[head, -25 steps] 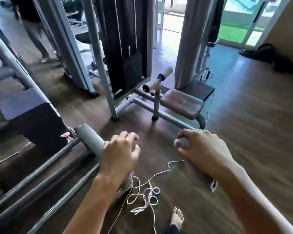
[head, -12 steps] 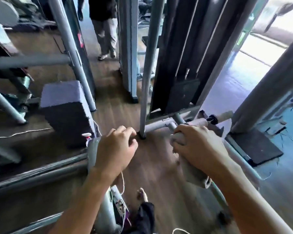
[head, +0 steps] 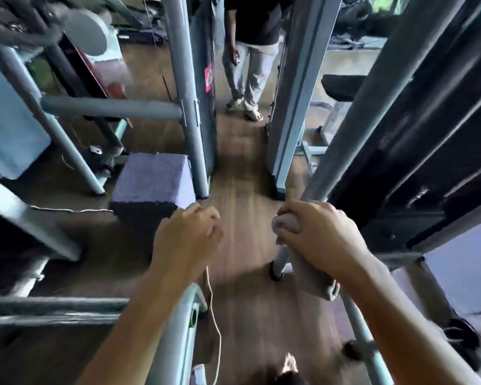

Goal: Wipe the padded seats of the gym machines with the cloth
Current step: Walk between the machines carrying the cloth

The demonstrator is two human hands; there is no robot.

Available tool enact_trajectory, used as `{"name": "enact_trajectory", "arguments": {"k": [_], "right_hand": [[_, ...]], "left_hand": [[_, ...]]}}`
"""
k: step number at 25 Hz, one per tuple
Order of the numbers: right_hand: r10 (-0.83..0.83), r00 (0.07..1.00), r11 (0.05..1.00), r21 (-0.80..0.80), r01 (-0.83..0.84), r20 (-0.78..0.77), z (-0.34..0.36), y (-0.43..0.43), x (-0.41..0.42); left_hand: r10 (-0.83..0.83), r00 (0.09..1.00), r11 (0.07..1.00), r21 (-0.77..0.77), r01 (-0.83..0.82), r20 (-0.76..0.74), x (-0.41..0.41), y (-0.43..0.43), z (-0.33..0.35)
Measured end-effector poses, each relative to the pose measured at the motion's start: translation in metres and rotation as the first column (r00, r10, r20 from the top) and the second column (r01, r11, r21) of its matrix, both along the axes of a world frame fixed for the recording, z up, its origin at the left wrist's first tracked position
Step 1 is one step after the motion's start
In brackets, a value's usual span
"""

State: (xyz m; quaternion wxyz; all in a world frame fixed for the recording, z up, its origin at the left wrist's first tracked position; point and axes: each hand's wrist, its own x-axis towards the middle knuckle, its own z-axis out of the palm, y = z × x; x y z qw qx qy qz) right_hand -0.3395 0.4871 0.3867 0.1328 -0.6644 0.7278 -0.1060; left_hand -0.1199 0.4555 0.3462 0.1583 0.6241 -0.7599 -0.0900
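grey cloth (head: pixel 307 269), rolled up, sits right of centre in the frame, clamped in the right hand (head: pixel 321 236) with its tail hanging below the fist. left hand (head: pixel 188 238), left of centre, is curled shut; what it grips is hidden. a purple padded block (head: pixel 153 177) lies left of centre on the brown wooden floor (head: pixel 242 195).

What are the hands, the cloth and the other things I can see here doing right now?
left hand: closed in a fist over a grey bar.
right hand: gripping the cloth.
cloth: bunched, hanging below the fist.
purple padded block: untouched, left of the hands.
white cord: dangling under the left hand.
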Motion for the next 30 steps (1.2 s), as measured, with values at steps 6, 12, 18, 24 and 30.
{"name": "enact_trajectory", "arguments": {"k": [6, 12, 18, 24, 30], "right_hand": [[0.206, 0.978, 0.977, -0.063, -0.205, 0.022, -0.022, -0.183, -0.018], [0.397, 0.915, 0.916, 0.025, -0.4, 0.068, -0.029, -0.353, 0.014], [0.579, 0.796, 0.807, 0.011, -0.59, 0.176, -0.043, -0.477, 0.096], [0.763, 0.602, 0.62, -0.003, -0.785, 0.236, -0.053, -0.581, 0.187], [0.864, 0.423, 0.426, 0.053, -0.903, 0.273, -0.066, -0.642, 0.253]], "left_hand": [[0.186, 0.982, 0.983, 0.005, -0.186, 0.028, 0.005, -0.138, -0.023], [0.419, 0.908, 0.904, 0.091, -0.418, 0.009, 0.014, -0.242, -0.035], [0.673, 0.739, 0.732, 0.122, -0.67, 0.021, 0.068, -0.309, -0.052], [0.785, 0.611, 0.598, 0.132, -0.791, 0.107, 0.119, -0.378, -0.05], [0.848, 0.509, 0.489, 0.155, -0.858, 0.144, 0.135, -0.414, -0.05]]}}
